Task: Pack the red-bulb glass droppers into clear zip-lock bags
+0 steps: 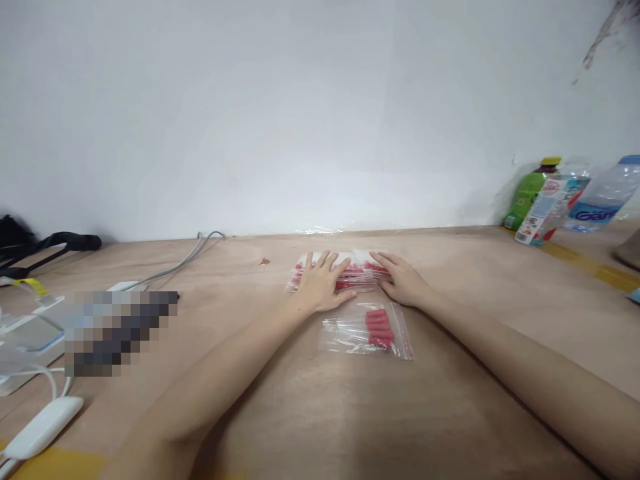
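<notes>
A pile of clear plastic bags with red pieces inside (357, 272) lies on the wooden table. Spread flat on the pile's left part is my left hand (323, 283), its fingers apart. My right hand (403, 280) rests at the pile's right edge, fingers stretched toward the wall and thumb apart from them. Closer to me lies a single clear zip bag (345, 335), separate from the pile. It holds several small red cylinders (379, 328) and thin whitish sticks. My palms hide parts of the pile.
At the back right stand a green bottle (527, 197), a white carton (547, 210) and a clear water bottle (603, 197). On the left are a power strip (35, 333), a white switch (45, 427), a grey cable (183, 262) and a blurred-out dark object (123, 333). A white wall (300, 120) bounds the table.
</notes>
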The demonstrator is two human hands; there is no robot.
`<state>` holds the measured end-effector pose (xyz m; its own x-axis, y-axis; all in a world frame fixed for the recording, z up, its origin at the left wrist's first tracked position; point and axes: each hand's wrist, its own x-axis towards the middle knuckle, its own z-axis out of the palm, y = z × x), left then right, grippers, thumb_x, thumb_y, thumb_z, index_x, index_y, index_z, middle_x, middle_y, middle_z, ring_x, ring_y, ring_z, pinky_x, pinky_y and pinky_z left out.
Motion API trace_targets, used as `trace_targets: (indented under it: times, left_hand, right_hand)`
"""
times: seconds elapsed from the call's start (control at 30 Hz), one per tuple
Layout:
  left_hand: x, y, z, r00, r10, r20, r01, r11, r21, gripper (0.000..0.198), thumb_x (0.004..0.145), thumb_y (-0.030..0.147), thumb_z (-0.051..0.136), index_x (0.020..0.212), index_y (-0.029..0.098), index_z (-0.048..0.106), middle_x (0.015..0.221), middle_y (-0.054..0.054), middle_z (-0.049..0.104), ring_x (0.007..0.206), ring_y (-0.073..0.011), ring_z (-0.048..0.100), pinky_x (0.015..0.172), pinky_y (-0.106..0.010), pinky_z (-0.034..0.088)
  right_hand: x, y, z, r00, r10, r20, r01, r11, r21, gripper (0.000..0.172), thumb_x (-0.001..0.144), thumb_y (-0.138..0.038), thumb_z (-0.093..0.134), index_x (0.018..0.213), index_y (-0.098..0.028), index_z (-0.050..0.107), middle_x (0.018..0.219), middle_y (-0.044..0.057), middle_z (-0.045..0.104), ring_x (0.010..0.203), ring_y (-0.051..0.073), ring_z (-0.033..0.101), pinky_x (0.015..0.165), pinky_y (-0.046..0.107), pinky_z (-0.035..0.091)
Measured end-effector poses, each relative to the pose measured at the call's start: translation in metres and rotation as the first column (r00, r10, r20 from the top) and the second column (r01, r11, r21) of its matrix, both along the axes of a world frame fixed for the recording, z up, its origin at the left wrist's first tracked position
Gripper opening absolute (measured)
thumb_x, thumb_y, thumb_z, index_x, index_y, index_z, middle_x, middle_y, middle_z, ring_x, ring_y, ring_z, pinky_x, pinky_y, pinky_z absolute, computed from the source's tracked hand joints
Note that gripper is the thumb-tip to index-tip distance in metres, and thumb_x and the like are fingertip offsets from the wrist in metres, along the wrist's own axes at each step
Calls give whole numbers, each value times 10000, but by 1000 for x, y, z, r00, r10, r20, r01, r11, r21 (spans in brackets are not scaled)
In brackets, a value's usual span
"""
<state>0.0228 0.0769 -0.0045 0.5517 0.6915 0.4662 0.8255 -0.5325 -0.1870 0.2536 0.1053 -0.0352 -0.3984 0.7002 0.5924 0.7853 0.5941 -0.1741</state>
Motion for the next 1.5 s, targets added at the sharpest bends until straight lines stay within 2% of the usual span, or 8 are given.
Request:
trace_targets:
  times: [0.13, 0.3, 0.6, 0.83, 0.97, 1.13, 1.33, 1.5]
  left_hand:
    - [13, 13, -1, 999, -5, -53, 0, 997, -80, 616, 784, 599, 446, 1286, 249, 378, 1264, -104, 458, 1157, -322, 396, 952, -535, 226]
    - [3, 12, -2, 998, 24, -59, -29, 996, -86, 423, 866, 465, 392, 1239, 266, 426, 1147, -77, 538, 1013, -278, 495, 857, -475, 312]
    - [-51, -2, -5, 989, 138, -48, -140, 989, -42, 381, 877, 402, 391, 1228, 264, 447, 1171, -82, 537, 1049, -281, 470, 891, -493, 276]
    - [-40, -17, 7, 994, -20, -109, 28, 998, 64, 546, 820, 362, 455, 1331, 226, 322, 1380, -106, 328, 1285, -294, 228, 1021, -544, 14]
    - [-14, -9, 12, 936, -261, -235, 260, 965, -36, 504, 851, 400, 434, 1315, 223, 349, 1372, -107, 345, 1279, -260, 261, 1042, -466, 91]
    - [1, 12, 5, 924, -282, -259, 253, 957, -138, 285, 908, 383, 358, 1012, 217, 564, 1076, -57, 590, 1061, -216, 485, 924, -391, 290]
    - [-23, 13, -3, 972, -145, -183, 130, 987, -91, 311, 922, 349, 334, 868, 157, 574, 905, -75, 622, 919, -213, 534, 796, -366, 359]
    - [-39, 3, -5, 993, -77, -92, 75, 997, -32, 279, 915, 318, 358, 913, 149, 580, 965, -94, 620, 1008, -251, 510, 891, -462, 314]
  right_hand:
    - [-1, 10, -7, 996, 73, -45, -78, 991, -105, 562, 734, -80, 371, 1285, -171, 429, 1239, 101, 510, 1112, 201, 498, 944, 364, 403]
    - [16, 5, -13, 993, -113, 29, 115, 987, -115, 574, 685, -29, 353, 1218, -158, 521, 1243, 104, 515, 1136, 218, 489, 967, 357, 386]
    - [55, -23, -15, 979, -138, 149, 128, 989, 73, 590, 754, -428, 484, 1293, -197, 412, 1296, 133, 454, 1193, 308, 402, 964, 516, 301]
    - [42, -52, 6, 924, 279, 262, -300, 953, 44, 535, 758, -242, 489, 1286, -298, 422, 1343, 61, 412, 1241, 259, 351, 997, 459, 288]
    - [26, -67, 17, 818, 437, 373, -448, 892, -61, 551, 783, -140, 449, 1273, -390, 412, 1377, -3, 377, 1244, 227, 359, 1006, 455, 279]
    - [15, -71, 17, 773, 508, 381, -477, 861, -178, 525, 838, -112, 358, 1292, -373, 388, 1298, -16, 481, 1195, 192, 425, 984, 417, 322]
    - [14, -71, 13, 824, 446, 350, -433, 893, -120, 447, 843, -153, 350, 1249, -289, 479, 1080, 72, 611, 932, 195, 555, 799, 358, 420]
    - [0, -76, 10, 882, 182, 435, -220, 975, 38, 376, 841, -168, 360, 1165, -174, 552, 869, 110, 607, 768, 205, 527, 689, 338, 371]
